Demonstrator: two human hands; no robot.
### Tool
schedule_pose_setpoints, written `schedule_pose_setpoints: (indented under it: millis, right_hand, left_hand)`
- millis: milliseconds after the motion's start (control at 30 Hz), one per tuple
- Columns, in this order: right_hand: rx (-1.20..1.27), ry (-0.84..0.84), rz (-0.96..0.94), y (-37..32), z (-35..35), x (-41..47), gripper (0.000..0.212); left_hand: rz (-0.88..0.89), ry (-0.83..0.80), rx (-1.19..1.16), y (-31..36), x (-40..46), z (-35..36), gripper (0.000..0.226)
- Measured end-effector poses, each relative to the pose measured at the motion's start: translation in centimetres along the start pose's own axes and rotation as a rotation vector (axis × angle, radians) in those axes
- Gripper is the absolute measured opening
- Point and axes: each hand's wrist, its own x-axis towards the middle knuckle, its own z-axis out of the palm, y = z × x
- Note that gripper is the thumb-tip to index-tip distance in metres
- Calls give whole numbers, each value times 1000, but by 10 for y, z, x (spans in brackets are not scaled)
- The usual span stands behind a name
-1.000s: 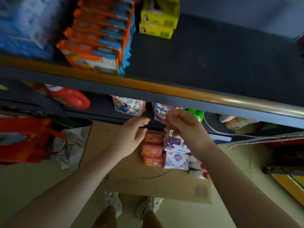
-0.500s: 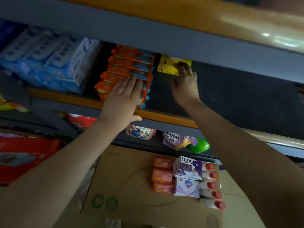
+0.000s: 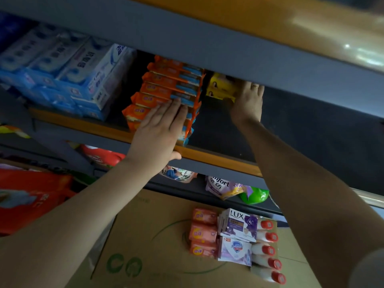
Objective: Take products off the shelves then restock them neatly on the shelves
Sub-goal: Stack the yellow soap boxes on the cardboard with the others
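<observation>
The left hand (image 3: pixel 160 129) lay flat and open against the orange soap packs (image 3: pixel 166 90) on the shelf (image 3: pixel 209 157); the right hand (image 3: pixel 248 100) touched the yellow boxes (image 3: pixel 220 88) at the back, its grip hidden; apparently the taking-off step; next, probably, draw the boxes forward.

Both arms raised; left hand (image 3: pixel 160 129) flat, right hand (image 3: pixel 248 104) reaching.

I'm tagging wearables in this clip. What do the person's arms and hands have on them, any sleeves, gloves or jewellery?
Both forearms are bare, with no gloves or watch visible. The right hand wears a thin gold-coloured ring on one finger. The left hand shows no ring. At the lower right corner a grey patch, possibly a short sleeve, sits at the right upper arm; too blurred to be sure.
</observation>
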Motion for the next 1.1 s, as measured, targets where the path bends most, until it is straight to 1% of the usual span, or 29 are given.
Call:
schedule_pose_setpoints:
  millis: [33, 167, 300, 400, 500, 533, 567, 633, 700, 767, 833, 867, 933, 1000, 1033, 1067, 1100]
  right_hand:
    - [7, -4, -6, 0, 0, 0, 60]
    - [-134, 3, 19, 1, 2, -5, 64]
    - [17, -37, -34, -2, 6, -23, 63]
    - [-4, -52, -151, -1, 3, -50, 56]
    - [157, 2, -155, 3, -18, -84, 48]
    - [227, 33, -152, 5, -28, -95, 46]
    - [294, 53, -152, 7, -37, -107, 44]
    - [427, 27, -122, 8, -55, -132, 42]
    - [602, -69, -36, 8, -70, -162, 39]
    - [804, -206, 85, 6, -79, -190, 35]
    - [1011, -302, 194, 1, -83, -214, 29]
    - [1104, -308, 249, -2, -84, -224, 26]
    - [1256, -302, 378, -9, -87, -241, 22]
    - [1300, -297, 491, -17, -86, -257, 19]
    - [1310, -310, 562, -21, -85, -263, 20]
    - [1349, -345, 664, -26, -83, -269, 27]
    - [1425, -390, 790, -32, -82, -273, 37]
  left_hand:
    - [-4, 2, 1, 0, 0, 0, 116]
    - [0, -1, -9, 1, 0, -2, 115]
    - [-15, -18, -11, 2, 0, -3, 116]
    - [-31, -58, -16, 3, 0, -5, 117]
    - [-40, -126, -38, 3, 0, -9, 114]
    - [-39, -132, -78, 4, 0, -12, 111]
    - [-49, -138, -167, 5, 0, -15, 106]
    - [-113, -131, -499, 10, -3, -30, 94]
    - [-168, -139, -888, 22, -14, -52, 84]
    - [-195, -227, -1129, 31, -31, -66, 75]
    - [-207, -348, -1212, 35, -51, -72, 61]
    - [-216, -389, -1253, 36, -59, -75, 53]
    - [-274, -431, -1351, 37, -73, -81, 40]
    - [-355, -434, -1435, 39, -86, -86, 30]
    - [-385, -426, -1475, 40, -91, -88, 27]
    - [-400, -422, -1503, 40, -95, -90, 27]
    - [-393, -420, -1502, 40, -98, -92, 28]
